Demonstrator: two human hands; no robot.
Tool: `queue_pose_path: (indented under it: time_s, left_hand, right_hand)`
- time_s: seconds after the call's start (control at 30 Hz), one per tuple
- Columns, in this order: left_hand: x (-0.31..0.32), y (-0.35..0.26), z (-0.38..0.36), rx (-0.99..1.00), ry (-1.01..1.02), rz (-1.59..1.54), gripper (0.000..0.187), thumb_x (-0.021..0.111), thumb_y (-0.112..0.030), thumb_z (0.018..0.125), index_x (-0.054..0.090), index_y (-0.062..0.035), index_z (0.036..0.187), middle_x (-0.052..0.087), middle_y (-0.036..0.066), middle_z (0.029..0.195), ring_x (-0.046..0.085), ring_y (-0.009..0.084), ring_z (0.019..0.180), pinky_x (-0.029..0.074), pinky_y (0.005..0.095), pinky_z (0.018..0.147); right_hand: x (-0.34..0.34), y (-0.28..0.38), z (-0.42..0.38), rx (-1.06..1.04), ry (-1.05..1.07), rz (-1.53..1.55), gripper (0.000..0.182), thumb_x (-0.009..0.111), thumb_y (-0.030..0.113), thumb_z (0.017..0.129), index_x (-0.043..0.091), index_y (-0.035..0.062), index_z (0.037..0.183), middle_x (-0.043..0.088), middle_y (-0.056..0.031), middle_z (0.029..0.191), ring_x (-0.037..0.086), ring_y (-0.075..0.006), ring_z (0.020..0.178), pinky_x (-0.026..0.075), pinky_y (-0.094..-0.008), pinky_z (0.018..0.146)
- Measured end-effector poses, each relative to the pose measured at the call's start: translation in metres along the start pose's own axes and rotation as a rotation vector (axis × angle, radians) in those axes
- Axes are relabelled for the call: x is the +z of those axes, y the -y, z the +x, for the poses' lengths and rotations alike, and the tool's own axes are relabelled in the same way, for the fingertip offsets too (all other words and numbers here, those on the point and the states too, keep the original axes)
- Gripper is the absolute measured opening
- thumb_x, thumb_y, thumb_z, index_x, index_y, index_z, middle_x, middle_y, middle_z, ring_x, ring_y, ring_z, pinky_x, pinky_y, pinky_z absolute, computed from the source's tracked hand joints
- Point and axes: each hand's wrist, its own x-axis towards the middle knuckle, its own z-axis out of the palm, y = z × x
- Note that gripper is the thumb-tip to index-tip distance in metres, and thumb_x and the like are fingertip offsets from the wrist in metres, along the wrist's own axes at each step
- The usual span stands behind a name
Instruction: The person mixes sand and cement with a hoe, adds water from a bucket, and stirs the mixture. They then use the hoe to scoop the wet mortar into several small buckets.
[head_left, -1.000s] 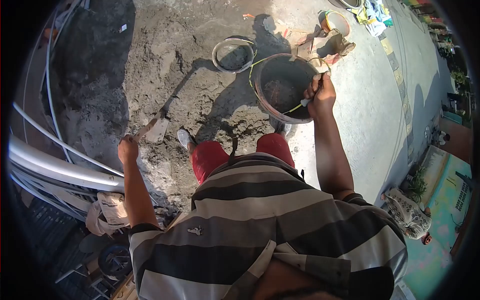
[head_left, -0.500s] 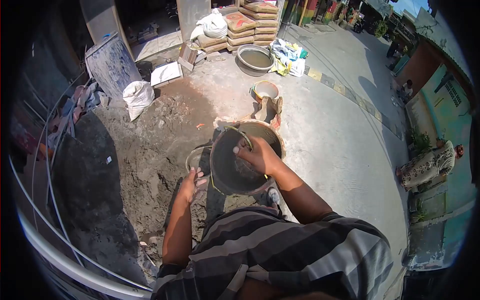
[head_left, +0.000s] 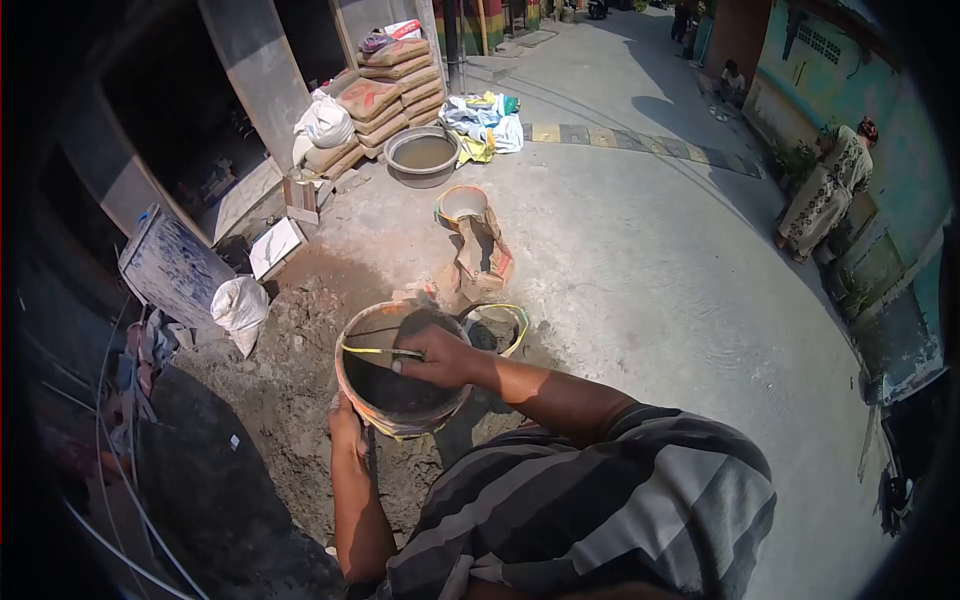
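Note:
My right hand [head_left: 440,357] is closed around the yellow handle [head_left: 376,350] of a bucket [head_left: 402,431], above its mouth. The bucket is tilted, its rim smeared grey, its inside dark with shadow. At its lower left edge my left hand [head_left: 346,428] grips the side, some fingers hidden by the wall. A second bucket [head_left: 521,326] with a yellow handle stands just right of it, partly covered by my right forearm. Wet grey mortar [head_left: 300,400] spreads on the ground under and left of the bucket.
Beyond lie a torn paper sack [head_left: 480,262] and a small pail [head_left: 463,203]. A water basin [head_left: 421,170], stacked cement bags [head_left: 385,105] and plastic sacks [head_left: 485,125] stand farther back. Left are a white sack [head_left: 241,310] and a drum [head_left: 175,262]. A person [head_left: 825,195] stands by the right wall.
The bucket has moved left past the second bucket, carried by its handle in my right hand. My left hand, free with fingers spread before, now grips its side. The view has turned.

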Motion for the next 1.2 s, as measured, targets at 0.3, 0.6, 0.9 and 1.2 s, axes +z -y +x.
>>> queue_pose_path:
  time_s: [0.3,0.6,0.9,1.2]
  left_hand:
    - [0.046,0.018,-0.017,0.265,-0.102,-0.014,0.028,0.048,-0.025,0.102,0.056,-0.0005,0.090,0.058,0.003,0.073,0.050,0.0103,0.060,0.042,0.0288,0.054]
    - [0.075,0.021,-0.034,0.441,-0.080,0.311,0.024,0.047,-0.018,0.101,0.058,0.0033,0.100,0.062,0.007,0.088,0.056,0.0135,0.075,0.045,0.0308,0.066]
    - [0.030,0.066,0.024,0.378,-0.297,0.441,0.035,0.049,-0.027,0.100,0.058,0.0043,0.087,0.064,0.012,0.077,0.057,0.0190,0.072,0.045,0.0364,0.067]
    - [-0.063,0.121,0.049,0.252,-0.588,0.595,0.043,0.054,-0.032,0.097,0.059,0.0097,0.106,0.066,0.024,0.098,0.064,0.0344,0.091,0.048,0.0418,0.079]
  right_hand:
    - [0.034,-0.004,0.008,0.439,0.067,-0.100,0.052,0.062,0.049,0.086,0.064,-0.0033,0.093,0.065,-0.0253,0.088,0.064,-0.0411,0.089,0.049,-0.0407,0.076]
    - [0.069,-0.055,0.049,0.568,-0.023,-0.342,0.053,0.065,0.042,0.078,0.064,-0.0094,0.090,0.065,-0.0308,0.089,0.066,-0.0418,0.087,0.051,-0.0466,0.078]
    - [0.039,-0.018,0.033,0.576,-0.098,-0.442,0.043,0.065,0.026,0.077,0.056,-0.0088,0.100,0.063,-0.0326,0.090,0.063,-0.0453,0.091,0.051,-0.0472,0.081]
    - [-0.080,0.004,0.011,0.513,-0.367,-0.472,0.038,0.063,0.025,0.077,0.059,-0.0068,0.097,0.063,-0.0317,0.089,0.062,-0.0450,0.090,0.048,-0.0458,0.080]
